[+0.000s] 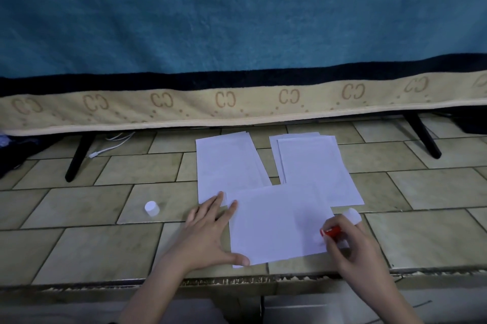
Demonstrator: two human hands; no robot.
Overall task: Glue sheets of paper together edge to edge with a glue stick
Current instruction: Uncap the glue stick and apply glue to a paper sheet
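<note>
Head view: my left hand [210,228] lies flat, fingers straight, pinning the near sheet [276,226] on the tiled counter [79,244]. My right hand [350,247] grips the red glue stick [330,232] at that sheet's right edge. Cap [152,208] off, left. Two far stacks [226,165] [316,168] wait; gluing looks barely begun.

A single head-worn camera looks forward and steeply down, close over the tiled desk [79,250], facing a hanging striped blanket [237,33] behind it.
</note>
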